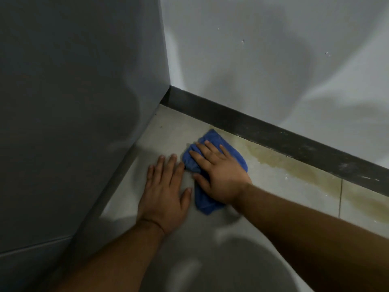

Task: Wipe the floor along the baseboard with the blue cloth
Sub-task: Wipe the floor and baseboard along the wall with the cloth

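Observation:
The blue cloth [212, 142] lies crumpled on the light tiled floor [273, 186], a short way in front of the dark baseboard [273, 133]. My right hand [219, 175] presses flat on top of it, fingers spread and pointing toward the corner; the cloth's middle is hidden under the palm. My left hand [166, 192] rests flat on the bare floor just left of the cloth, fingers apart, holding nothing. A yellowish stain [294, 165] runs along the floor beside the baseboard to the right of the cloth.
A grey cabinet side [73, 102] stands at the left and meets the white wall [273, 60] at the corner. A tile joint [340, 197] crosses the floor at the right. Dark shadow covers the floor near me.

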The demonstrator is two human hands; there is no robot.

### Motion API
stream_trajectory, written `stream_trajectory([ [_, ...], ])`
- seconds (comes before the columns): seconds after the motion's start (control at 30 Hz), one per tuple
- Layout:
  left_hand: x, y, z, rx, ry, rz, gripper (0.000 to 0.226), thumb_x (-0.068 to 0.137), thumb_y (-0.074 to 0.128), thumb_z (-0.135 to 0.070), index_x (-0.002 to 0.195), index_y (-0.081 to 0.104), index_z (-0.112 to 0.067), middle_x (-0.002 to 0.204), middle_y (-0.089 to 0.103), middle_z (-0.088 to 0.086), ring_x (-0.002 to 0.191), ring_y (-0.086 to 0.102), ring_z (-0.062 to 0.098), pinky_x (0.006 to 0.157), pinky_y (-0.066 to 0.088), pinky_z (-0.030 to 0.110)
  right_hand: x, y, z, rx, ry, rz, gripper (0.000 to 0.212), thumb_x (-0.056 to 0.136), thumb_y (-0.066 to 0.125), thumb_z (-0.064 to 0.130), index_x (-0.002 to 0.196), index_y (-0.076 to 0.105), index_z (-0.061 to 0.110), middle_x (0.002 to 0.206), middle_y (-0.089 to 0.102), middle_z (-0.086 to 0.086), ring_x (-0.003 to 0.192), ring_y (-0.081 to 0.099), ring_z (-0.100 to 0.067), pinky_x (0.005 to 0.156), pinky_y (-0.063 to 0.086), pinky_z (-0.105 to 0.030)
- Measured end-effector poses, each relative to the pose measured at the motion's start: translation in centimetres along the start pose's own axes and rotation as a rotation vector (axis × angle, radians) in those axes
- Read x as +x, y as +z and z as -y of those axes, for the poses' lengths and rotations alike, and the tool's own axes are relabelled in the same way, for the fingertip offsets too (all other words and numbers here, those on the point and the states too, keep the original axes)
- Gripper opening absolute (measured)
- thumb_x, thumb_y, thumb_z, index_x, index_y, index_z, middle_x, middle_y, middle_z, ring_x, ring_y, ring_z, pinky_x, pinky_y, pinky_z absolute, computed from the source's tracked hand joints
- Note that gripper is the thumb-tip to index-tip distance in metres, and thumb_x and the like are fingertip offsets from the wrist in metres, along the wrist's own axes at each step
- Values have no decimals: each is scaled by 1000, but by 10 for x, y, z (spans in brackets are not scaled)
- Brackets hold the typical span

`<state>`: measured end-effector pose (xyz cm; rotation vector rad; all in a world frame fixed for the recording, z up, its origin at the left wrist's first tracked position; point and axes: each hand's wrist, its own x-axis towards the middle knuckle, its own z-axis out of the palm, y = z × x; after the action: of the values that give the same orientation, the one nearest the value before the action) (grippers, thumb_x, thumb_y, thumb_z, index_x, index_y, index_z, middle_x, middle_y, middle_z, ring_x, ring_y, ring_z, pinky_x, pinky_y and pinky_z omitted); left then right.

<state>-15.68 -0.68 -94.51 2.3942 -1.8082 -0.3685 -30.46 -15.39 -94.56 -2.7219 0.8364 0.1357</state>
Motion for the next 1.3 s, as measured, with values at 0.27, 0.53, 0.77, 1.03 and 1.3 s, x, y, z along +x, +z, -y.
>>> stream_trajectory([
  [0.27, 3, 2, 1, 22, 21, -5, 73, 95, 39, -55, 157, 34, -17, 169, 25, 11, 157, 17, 34, 125, 21, 58, 24, -13, -29, 23, 121, -84, 60, 105, 24, 51, 161, 16, 32, 170, 13, 5, 156, 9, -17, 126, 8, -44],
  [0.53, 4, 4, 1, 87, 25, 13, 74, 97, 35, -56, 159, 30, -17, 170, 21, 14, 157, 15, 36, 124, 22, 59, -10, 3, -5, 90, 133, -31, 60, 103, 33, 35, 160, 15, 31, 170, 12, 2, 156, 4, -18, 126, 10, -46],
  [0.77, 4, -1, -11, 94, 0, 44, 73, 94, 32, -50, 158, 33, -15, 169, 20, 16, 157, 14, 38, 124, 18, 62, 11, -15, -36, 1, 141, -22, 63, 102, 19, 61, 160, 12, 39, 170, 10, 7, 156, 5, -17, 126, 6, -47],
  [1.03, 6, 4, -49, -91, 161, 55, 77, 93, 39, -52, 158, 29, -12, 171, 18, 12, 159, 8, 29, 128, 9, 54, -61, 11, -9, 21, 408, -84, 66, 100, 9, 65, 160, 5, 38, 170, 0, 3, 156, -9, -20, 125, -2, -46],
  [1.3, 8, 11, -45, -75, 161, 109, 101, 85, 26, -79, 163, 5, -19, 173, -6, 2, 158, -16, 20, 128, -5, 48, -25, -6, -46, -45, 172, -7, 66, 100, 17, 67, 160, 7, 40, 170, 6, 5, 156, 1, -20, 125, -2, -47],
])
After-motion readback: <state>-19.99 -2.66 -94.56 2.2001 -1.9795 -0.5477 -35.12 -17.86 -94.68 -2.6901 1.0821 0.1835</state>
